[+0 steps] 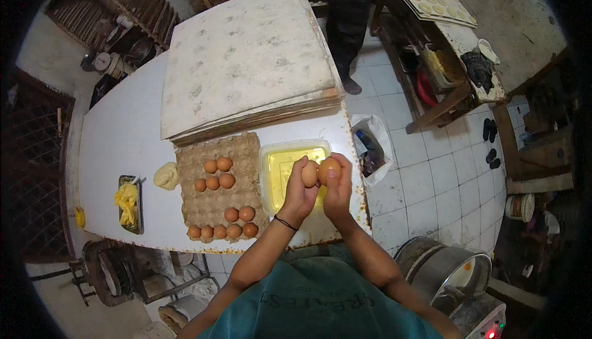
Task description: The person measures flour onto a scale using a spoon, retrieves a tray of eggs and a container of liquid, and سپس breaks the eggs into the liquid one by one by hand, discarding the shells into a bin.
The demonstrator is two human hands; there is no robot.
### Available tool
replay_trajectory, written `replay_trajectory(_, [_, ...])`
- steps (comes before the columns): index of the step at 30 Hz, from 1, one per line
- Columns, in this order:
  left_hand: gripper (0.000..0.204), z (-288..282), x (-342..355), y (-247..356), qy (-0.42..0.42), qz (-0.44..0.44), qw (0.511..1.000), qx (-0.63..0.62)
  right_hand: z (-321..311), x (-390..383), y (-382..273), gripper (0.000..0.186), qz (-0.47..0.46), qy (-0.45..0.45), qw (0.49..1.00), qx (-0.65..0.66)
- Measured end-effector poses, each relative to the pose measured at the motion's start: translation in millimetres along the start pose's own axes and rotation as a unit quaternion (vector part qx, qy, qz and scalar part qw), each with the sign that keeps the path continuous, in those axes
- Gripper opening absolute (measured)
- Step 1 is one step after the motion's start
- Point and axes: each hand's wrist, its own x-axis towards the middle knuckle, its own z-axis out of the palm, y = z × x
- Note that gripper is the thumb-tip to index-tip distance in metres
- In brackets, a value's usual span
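Observation:
My left hand (298, 192) is closed around a light brown egg (309, 173), and my right hand (339, 190) grips a second, darker egg (330, 167). The two eggs meet, or nearly so, above the right part of a clear plastic tub (266, 181). Yellowish egg liquid (290, 165) lies in that tub; my hands hide part of it. To the left, a grey-brown cardboard egg tray (209, 206) carries several brown eggs in its cups, while other cups hold none.
A tall stack of floury boards (246, 55) rises behind the tray. Left lie a lump of dough (166, 176) and a metal pan (137, 222) with yellow fat. A white bag (377, 148) stands beyond the table's right edge. A person (346, 24) stands at the back; a steel mixer bowl (453, 271) is at lower right.

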Motion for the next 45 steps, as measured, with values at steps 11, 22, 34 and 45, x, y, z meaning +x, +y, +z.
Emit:
replay_trajectory(11, [0.023, 0, -1, 2, 0.035, 0.028, 0.999, -0.007, 5, 12, 8, 0.031, 0.040, -0.074, 0.996, 0.005])
replay_trajectory(22, [0.030, -27, 6, 12, -0.021, 0.021, 0.999, 0.025, 14, 10, 10, 0.033, -0.004, -0.036, 0.999, -0.013])
replay_trajectory(34, [0.026, -42, 15, 19, -0.030, -0.008, 0.999, 0.013, 23, 6, 21, 0.031, 0.025, -0.004, 0.999, -0.025])
replay_trajectory(45, [0.023, -52, 14, 29, -0.082, -0.125, 0.985, -0.089, 20, 4, 27, 0.029, 0.067, 0.079, 0.993, 0.047])
